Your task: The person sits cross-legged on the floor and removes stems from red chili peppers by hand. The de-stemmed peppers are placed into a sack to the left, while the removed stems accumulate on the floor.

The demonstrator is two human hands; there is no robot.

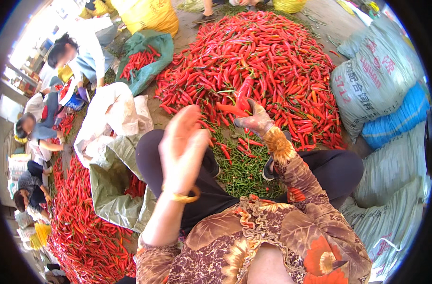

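My right hand point(256, 119), in a soiled glove, grips a few red chili peppers point(243, 97) in front of a large heap of red chilies point(258, 53). Blurred by motion, my left hand point(183, 142) is raised above my left knee. It is bare, its fingers stand apart, and nothing shows in it. A yellow bangle point(187, 198) circles that wrist. Between my shoes lie many green chili stems point(240, 170), with several red chilies at their upper edge.
Beside my left knee stands an open pale woven sack point(106, 191) with red chilies inside. A green sack point(159, 67) lies farther off. Stuffed sacks point(375, 74) line the right side. Another chili heap point(81, 227) spreads at left, where several people point(91, 46) sit or crouch.
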